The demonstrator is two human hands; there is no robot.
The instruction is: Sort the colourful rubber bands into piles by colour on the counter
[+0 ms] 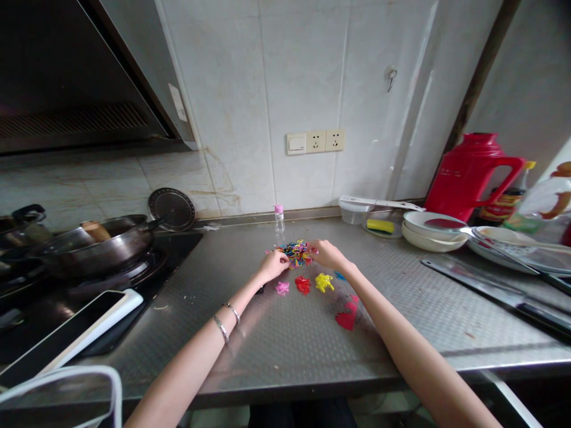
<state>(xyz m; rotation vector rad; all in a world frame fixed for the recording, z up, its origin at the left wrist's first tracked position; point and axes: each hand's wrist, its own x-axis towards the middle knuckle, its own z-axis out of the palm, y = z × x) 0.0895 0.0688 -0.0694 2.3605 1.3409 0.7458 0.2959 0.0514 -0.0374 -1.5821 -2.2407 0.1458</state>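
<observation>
A heap of small multicoloured rubber bands [296, 252] lies on the metal counter between my two hands. My left hand [273, 266] is at the heap's left edge, its fingers curled and pressed together; what they pinch, if anything, is too small to tell. On the opposite side, the closed fingertips of my right hand [330, 254] touch the heap. Nearer to me are sorted piles: pink bands [282, 288], red bands [302, 285] and yellow bands [324, 282]. Blue bands [340, 276] show partly behind my right wrist, and a dark pile [260, 290] by my left wrist.
A small pink-capped bottle [279, 219] stands behind the heap. Red paper pieces [347, 315] lie near my right forearm. To the left are a pan [96, 252] and stove; at right, bowls [432, 235], a large knife [473, 288] and a red thermos [466, 178].
</observation>
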